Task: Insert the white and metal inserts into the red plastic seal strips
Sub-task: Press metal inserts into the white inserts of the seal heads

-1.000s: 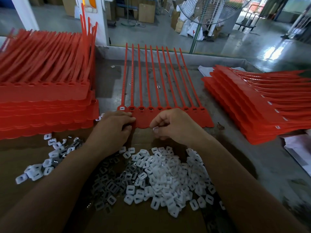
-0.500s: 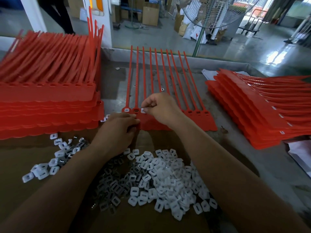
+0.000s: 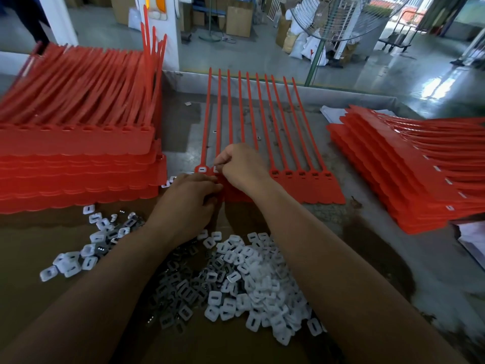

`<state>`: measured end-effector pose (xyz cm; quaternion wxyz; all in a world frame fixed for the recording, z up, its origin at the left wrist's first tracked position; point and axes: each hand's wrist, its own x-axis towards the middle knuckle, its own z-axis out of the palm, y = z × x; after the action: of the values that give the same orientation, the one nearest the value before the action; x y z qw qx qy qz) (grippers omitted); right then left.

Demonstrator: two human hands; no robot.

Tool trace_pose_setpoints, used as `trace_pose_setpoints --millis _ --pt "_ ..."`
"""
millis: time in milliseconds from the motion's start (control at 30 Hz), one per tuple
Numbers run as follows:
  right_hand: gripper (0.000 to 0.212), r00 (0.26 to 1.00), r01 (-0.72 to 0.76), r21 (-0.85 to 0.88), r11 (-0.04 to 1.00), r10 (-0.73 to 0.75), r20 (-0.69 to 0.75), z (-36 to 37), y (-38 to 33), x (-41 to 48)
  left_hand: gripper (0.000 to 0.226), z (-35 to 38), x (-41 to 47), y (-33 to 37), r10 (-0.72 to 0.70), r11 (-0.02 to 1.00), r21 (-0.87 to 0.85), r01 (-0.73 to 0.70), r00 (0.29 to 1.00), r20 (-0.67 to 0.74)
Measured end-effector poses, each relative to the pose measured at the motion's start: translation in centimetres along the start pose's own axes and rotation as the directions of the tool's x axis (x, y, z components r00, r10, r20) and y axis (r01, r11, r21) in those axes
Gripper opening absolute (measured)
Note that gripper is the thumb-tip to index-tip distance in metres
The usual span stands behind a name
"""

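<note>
On the left of the desk [image 3: 181,122] stands a tall stack of red seal strips [image 3: 78,164]. Its sockets look dark, so I judge them unfilled. Below it a few scattered inserts [image 3: 70,264] lie on the cardboard sheet [image 3: 31,248].

The left hand [image 3: 191,203] sits where it was a second ago. Its fingers are curled, with the tips on the near left tab of the comb of ten seal strips [image 3: 301,185]. I cannot tell whether it pinches the tab or hides spare inserts.

The change is in the right hand [image 3: 241,166]. A second ago it was at the comb's near edge, just above the pile of white and metal inserts [image 3: 249,279]. Now it has crossed to the strip heads, where thumb and forefinger pinch a white insert [image 3: 215,168] at the second socket from the left. That reads as the seating step for the second piece.

As for what holds what:
- The first socket [image 3: 202,169] already has a white piece in it.
- The second is being filled.
- The next three are hidden under the hand.
- The five empty sockets [image 3: 301,174] to the right show only dark slots.

This comb is barely begun.

Far right, a fanned stack [image 3: 406,179] shows white in its heads and is likely finished.
</note>
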<state>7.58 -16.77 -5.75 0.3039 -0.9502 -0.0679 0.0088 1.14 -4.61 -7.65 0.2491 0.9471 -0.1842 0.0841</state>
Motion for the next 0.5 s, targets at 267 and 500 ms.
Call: trace_pose_setpoints --millis 267,500 --pt "0.013 0.997 -0.040 0.016 0.999 0.041 -0.062 0.1 0.2 0.0 0.035 0.1 0.1 0.2 0.008 1.000 -0.005 -0.008 1.000 -0.002" --pt "0.019 0.988 -0.151 -0.005 0.988 0.151 0.022 -0.4 0.0 1.6 0.034 0.2 0.2 0.2 -0.016 1.000 -0.026 0.016 1.000 -0.019"
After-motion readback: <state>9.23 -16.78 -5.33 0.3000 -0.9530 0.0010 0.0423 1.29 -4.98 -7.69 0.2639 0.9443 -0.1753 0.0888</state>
